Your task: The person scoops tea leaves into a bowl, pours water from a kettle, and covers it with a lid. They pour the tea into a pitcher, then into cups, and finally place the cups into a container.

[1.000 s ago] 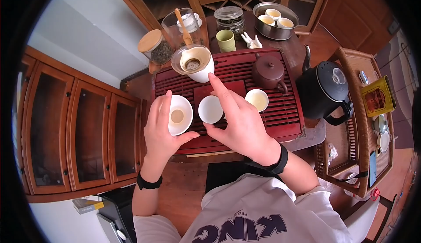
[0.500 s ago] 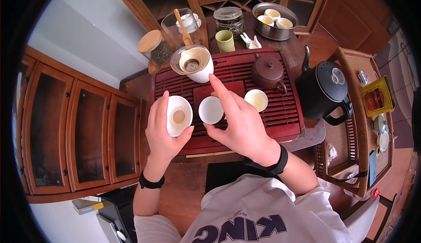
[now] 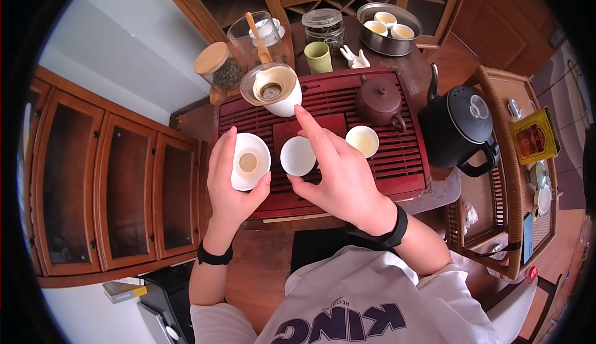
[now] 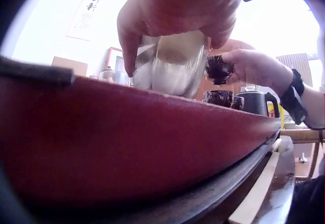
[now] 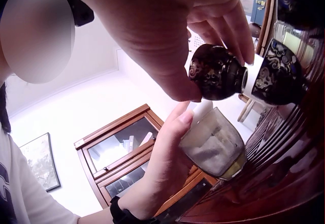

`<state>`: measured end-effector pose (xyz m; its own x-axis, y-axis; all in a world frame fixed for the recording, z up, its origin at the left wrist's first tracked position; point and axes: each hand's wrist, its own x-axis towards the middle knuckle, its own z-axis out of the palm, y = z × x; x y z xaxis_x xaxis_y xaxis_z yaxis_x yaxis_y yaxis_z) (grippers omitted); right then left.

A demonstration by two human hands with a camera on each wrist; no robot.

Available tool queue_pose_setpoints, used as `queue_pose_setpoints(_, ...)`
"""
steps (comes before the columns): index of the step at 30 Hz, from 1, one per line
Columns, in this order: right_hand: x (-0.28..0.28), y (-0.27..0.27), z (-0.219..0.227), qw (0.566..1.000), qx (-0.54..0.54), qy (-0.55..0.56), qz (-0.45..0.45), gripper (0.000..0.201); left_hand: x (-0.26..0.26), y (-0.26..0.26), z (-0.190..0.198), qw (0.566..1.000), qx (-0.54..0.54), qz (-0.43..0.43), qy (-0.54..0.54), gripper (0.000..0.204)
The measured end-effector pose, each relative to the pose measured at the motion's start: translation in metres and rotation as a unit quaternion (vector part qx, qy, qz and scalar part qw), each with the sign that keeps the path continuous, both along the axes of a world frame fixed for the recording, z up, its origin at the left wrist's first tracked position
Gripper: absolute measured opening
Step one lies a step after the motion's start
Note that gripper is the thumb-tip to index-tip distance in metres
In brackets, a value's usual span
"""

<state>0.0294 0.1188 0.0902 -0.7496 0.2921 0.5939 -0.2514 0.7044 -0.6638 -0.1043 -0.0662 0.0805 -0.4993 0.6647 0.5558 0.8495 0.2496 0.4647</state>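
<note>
My left hand (image 3: 231, 185) holds a glass cup (image 5: 216, 145) with a whitish inside, its thumb along the near rim and the other fingers along the far side. A little pale liquid colours its bottom. My right hand (image 3: 347, 176) grips a small teacup (image 5: 218, 74), dark and patterned outside, white inside, between thumb and fingers; its index finger points forward. In the left wrist view this teacup (image 4: 219, 70) is raised above the tray. A matching teacup (image 3: 362, 141) with pale tea stands on the red slatted tea tray (image 3: 267, 205), right of my right hand.
Behind my hands stand a white pitcher (image 3: 287, 105) with a strainer (image 3: 272, 89) and a brown teapot (image 3: 380, 103). A black kettle (image 3: 469, 123) is at the right. Along the back are tea jars (image 3: 324, 28), a green cup (image 3: 318, 57) and a steel basin (image 3: 390, 45) holding several cups.
My left thumb has come in from away from the glass cup to its near rim, and the cup has tilted and shifted slightly. My right hand and its teacup have hardly moved.
</note>
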Motion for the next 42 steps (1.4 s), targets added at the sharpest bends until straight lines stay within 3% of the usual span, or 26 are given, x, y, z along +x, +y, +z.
queue_pose_setpoints(11, 0.0, 0.0, -0.001, 1.0, 0.003, 0.006, -0.007, 0.096, -0.005, 0.003, 0.001, 0.998, -0.016, -0.021, 0.061, 0.077)
queue_pose_setpoints(21, 0.0, 0.0, 0.0, 1.0, -0.004, -0.002, 0.0, 0.097, -0.004, 0.0, 0.004, 0.999, -0.013, 0.003, 0.031, 0.086)
queue_pose_setpoints(30, -0.001, -0.002, -0.004, 1.0, -0.002, 0.001, 0.0, 0.096, 0.0, -0.003, -0.006, 0.992, 0.043, 0.007, -0.122, 0.094)
queue_pose_setpoints(32, -0.001, -0.002, -0.004, 1.0, 0.0, 0.003, 0.001, 0.096, 0.004, -0.001, -0.004, 0.962, 0.078, 0.005, -0.263, 0.096)
queue_pose_setpoints(39, 0.0, -0.001, -0.005, 1.0, -0.006, -0.01, 0.003, 0.097, -0.005, -0.003, -0.006, 0.969, 0.078, -0.019, -0.232, 0.099)
queue_pose_setpoints(41, 0.0, -0.001, -0.005, 1.0, -0.006, -0.008, 0.003, 0.097, -0.007, -0.004, -0.005, 0.997, 0.045, -0.003, -0.065, 0.094)
queue_pose_setpoints(42, 0.0, -0.001, -0.006, 1.0, -0.004, -0.001, 0.0, 0.097, -0.008, -0.004, -0.007, 0.997, 0.045, -0.003, -0.064, 0.094)
